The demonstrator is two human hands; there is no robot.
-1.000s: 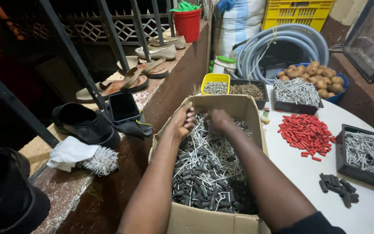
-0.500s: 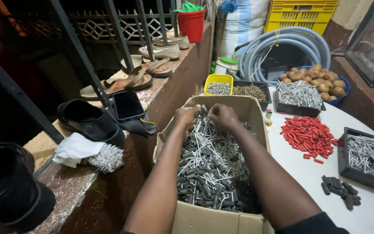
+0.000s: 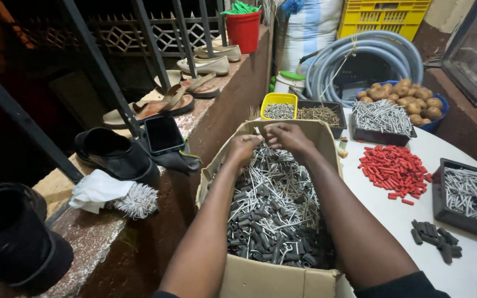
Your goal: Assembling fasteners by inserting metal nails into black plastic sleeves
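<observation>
Both the left hand [image 3: 244,148] and right hand [image 3: 282,135] pinch one upright nail [image 3: 259,134] over the box [image 3: 260,276]

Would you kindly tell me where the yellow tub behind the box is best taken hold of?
Take the yellow tub by its near rim, from above and the left. It is open-topped with a raised lip; a black tray sits against its right side, and the box crowds the front.

Overhead light falls brightly on the white bench [image 3: 409,221]; left of it the scene is dim. Focus sharp; edges bend slightly.
</observation>
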